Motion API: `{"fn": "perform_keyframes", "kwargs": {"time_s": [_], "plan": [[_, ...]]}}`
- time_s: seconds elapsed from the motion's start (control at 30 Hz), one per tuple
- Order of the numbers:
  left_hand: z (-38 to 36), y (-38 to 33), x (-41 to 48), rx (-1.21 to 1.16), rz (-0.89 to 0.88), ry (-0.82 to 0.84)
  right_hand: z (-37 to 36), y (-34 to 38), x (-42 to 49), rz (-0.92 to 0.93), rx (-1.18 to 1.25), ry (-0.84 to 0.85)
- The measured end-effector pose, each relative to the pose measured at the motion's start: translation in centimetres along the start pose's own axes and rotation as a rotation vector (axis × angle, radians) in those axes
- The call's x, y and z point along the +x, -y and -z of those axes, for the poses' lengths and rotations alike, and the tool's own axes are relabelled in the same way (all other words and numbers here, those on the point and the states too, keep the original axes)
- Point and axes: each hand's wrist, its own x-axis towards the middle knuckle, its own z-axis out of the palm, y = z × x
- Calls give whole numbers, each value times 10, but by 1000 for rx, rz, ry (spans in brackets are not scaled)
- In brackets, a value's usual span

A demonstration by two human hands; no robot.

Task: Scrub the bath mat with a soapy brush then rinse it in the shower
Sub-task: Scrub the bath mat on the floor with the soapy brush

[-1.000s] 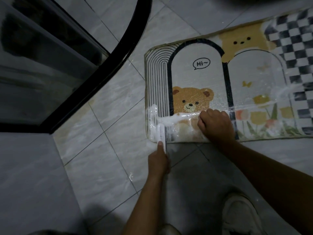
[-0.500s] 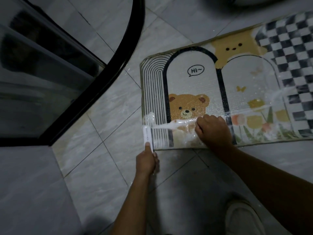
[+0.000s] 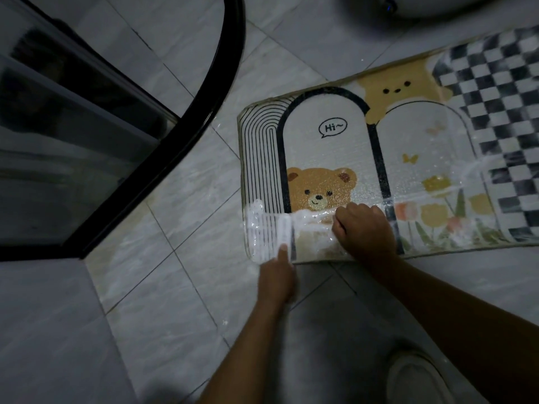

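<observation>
Left hand [image 3: 277,282] wraps the white brush [image 3: 284,231] handle, forefinger laid along its back. The brush head sits on the bath mat [image 3: 326,153] just ahead of that hand, on the striped near corner. Right hand [image 3: 364,231] is just right of the brush, fingers curled, bearing down on the mat's near edge; can't tell if it pinches anything. Mat lies flat on the floor tiles [image 3: 180,258], with a foam [image 3: 309,214] band between the hands. Scrub step, likely early: beyond the hands there's little lather. Best done with short overlapping strokes and firm pressure, mat pinned against sliding on wet tile.
</observation>
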Motion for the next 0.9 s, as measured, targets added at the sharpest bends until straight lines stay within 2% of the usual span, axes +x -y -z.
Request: {"fn": "perform_keyframes", "kwargs": {"time_s": [0.07,0.13,0.27,0.33,0.4,0.47,0.57,0.63,0.7,0.83,0.9], "plan": [[-13,10,-6,81,-64,21,-2,-1,0,-1,-21,-1],[6,16,6,150,-29,-53,-2,-2,1,3,-11,-10],[41,25,26,-1,86,-204,-2,-2,-1,6,18,-21],[20,22,14,34,21,-149,-1,-1,-1,4,42,-24],[-9,25,-5,128,-28,11,0,0,0,-12,70,-27],[-19,30,-16,162,-22,99,0,-1,1,-18,80,-32],[9,38,-5,113,25,-8,0,-1,-1,-8,92,-60],[29,39,4,-81,111,-130,0,-1,-2,-7,104,-50],[28,34,4,-192,127,-149,2,0,-3,-5,95,-35],[-13,38,-14,33,62,17,4,0,-1,-13,65,-11],[1,42,-11,73,50,7,5,-1,-1,-12,71,-7]]}}
